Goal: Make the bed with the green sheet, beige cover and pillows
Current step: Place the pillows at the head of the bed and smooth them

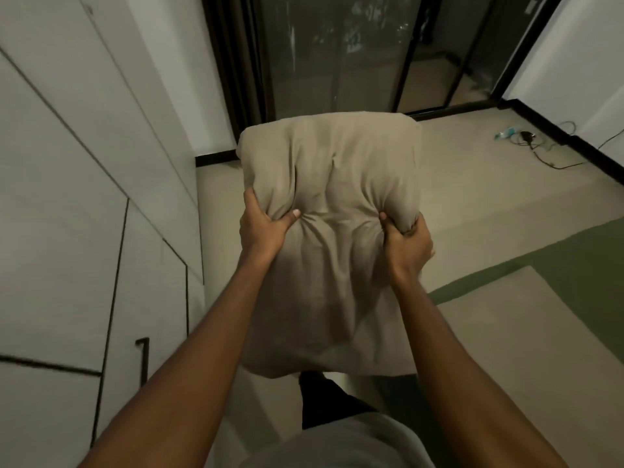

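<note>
I hold a beige pillow [332, 184] up in front of me, standing on end above the floor. My left hand [265, 228] grips its left side with the thumb dug into the fabric. My right hand [407, 236] grips the right side the same way, bunching the cloth. At the right lies the bed with the green sheet [574, 261] showing as a band between two beige areas: the beige cover [526, 336] near me and a beige stretch [489, 197] farther off.
White wardrobe doors [84, 197] with a dark handle [143, 352] stand close on my left. Dark glass sliding doors [337, 55] are ahead. A cable, charger and a small bottle [521, 135] lie on the floor by the right wall.
</note>
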